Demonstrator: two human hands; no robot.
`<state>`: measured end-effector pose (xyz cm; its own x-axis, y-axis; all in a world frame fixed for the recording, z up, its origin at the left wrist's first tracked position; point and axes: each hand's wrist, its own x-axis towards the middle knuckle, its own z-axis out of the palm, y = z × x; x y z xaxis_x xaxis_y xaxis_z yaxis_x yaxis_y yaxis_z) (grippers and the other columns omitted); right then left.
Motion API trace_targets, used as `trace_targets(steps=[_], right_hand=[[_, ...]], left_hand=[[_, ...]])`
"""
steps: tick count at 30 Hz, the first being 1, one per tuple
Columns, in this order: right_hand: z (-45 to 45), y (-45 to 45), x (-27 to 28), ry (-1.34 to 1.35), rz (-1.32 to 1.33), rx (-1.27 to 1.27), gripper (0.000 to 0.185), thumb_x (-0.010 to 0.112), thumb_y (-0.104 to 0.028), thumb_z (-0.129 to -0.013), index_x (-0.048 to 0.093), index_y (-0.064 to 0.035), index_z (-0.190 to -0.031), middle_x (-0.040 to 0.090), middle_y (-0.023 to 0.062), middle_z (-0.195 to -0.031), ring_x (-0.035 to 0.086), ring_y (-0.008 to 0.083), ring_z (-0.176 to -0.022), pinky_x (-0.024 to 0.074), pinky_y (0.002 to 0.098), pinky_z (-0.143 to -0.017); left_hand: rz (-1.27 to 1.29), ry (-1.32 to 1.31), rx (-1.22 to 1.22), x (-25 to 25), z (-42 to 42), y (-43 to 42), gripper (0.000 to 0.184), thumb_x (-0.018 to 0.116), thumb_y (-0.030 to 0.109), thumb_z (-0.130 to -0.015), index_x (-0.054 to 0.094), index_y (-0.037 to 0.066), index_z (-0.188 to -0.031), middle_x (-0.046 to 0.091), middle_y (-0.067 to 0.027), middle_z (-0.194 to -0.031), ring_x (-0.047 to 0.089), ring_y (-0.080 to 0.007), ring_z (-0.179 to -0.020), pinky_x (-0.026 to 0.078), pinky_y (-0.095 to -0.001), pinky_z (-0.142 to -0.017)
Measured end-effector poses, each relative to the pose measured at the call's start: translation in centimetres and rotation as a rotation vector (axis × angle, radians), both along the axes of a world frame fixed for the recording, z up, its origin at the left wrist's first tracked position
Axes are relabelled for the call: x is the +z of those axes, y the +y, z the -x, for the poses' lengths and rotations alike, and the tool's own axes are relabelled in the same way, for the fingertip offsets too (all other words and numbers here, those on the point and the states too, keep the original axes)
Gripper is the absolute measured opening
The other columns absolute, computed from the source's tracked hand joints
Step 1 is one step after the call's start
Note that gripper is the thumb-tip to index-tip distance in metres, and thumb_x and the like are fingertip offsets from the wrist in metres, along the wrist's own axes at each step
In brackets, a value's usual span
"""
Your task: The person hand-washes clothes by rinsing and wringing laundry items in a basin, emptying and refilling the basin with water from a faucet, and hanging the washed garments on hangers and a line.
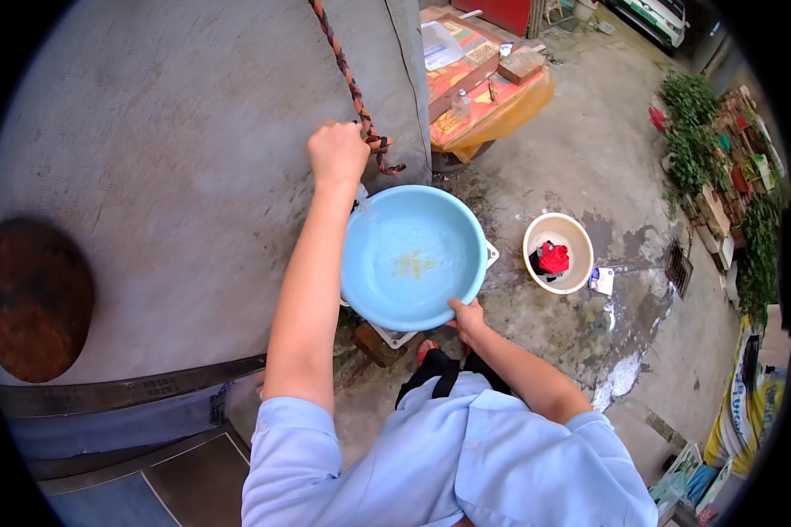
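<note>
A light blue basin (391,294) stands on a white stand (394,337) beside the grey wall, with clear water in it and a yellowish print on its bottom. Water runs in at its upper left edge. My left hand (338,151) is raised above that edge, closed near the wall; what it grips is hidden. Just beside it hangs a braided rope (347,75). My right hand (468,320) holds the basin's lower right rim, fingers mostly hidden beneath. To the right, a cream bucket (582,272) on the ground holds red and dark cloth (554,257).
A small white and purple packet (601,280) lies beside the bucket. Behind is a table with an orange cover (501,110). Plants (690,110) and bricks line the right side, near a floor drain (678,268). A car (655,19) stands far back.
</note>
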<state>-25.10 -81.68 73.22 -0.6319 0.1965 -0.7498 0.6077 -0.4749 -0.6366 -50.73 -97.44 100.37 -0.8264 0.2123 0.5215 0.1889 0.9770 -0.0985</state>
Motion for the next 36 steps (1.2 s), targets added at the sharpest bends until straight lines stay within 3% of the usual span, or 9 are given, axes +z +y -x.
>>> trace_targets(steps=[2,5,21,36], right_hand=[[-0.2,-0.2,-0.3,0.023,-0.003,-0.010,0.037,0.059,-0.010,-0.082,0.045,-0.0073,-0.115,0.060,0.0106,-0.103,0.064,0.0225,-0.082,0.0554,0.0333,-0.054],[-0.3,-0.2,-0.5,0.035,-0.025,-0.011,0.037,0.059,-0.011,-0.081,0.046,-0.0064,-0.115,0.061,0.0105,-0.102,0.064,0.0223,-0.081,0.0553,0.0331,-0.055],[-0.6,-0.4,2.0,0.075,-0.060,0.007,0.037,0.058,-0.009,-0.083,0.046,-0.0004,-0.117,0.061,0.0147,-0.103,0.065,0.0247,-0.080,0.0574,0.0335,-0.057],[-0.5,-0.1,0.3,0.060,-0.040,0.039,0.039,0.061,-0.014,-0.083,0.045,-0.0045,-0.117,0.061,0.0107,-0.103,0.065,0.0217,-0.081,0.0560,0.0329,-0.058]], left_hand=[[0.031,0.050,0.018,0.0,0.0,0.1,0.018,0.064,0.022,-0.076,0.070,0.008,-0.066,0.064,-0.0130,-0.068,0.064,-0.0250,-0.064,0.050,-0.0333,-0.057],[0.031,0.041,0.023,0.0,-0.1,0.2,0.018,0.064,0.022,-0.076,0.071,0.009,-0.066,0.064,-0.0133,-0.068,0.064,-0.0250,-0.064,0.050,-0.0336,-0.057],[0.065,0.026,0.050,0.3,-0.3,0.3,0.024,0.061,0.025,-0.081,0.069,0.008,-0.066,0.064,-0.0125,-0.068,0.064,-0.0252,-0.065,0.051,-0.0338,-0.057],[0.079,0.036,0.066,-0.1,0.0,0.2,0.026,0.061,0.027,-0.081,0.069,0.008,-0.066,0.064,-0.0132,-0.070,0.065,-0.0253,-0.066,0.052,-0.0334,-0.056]])
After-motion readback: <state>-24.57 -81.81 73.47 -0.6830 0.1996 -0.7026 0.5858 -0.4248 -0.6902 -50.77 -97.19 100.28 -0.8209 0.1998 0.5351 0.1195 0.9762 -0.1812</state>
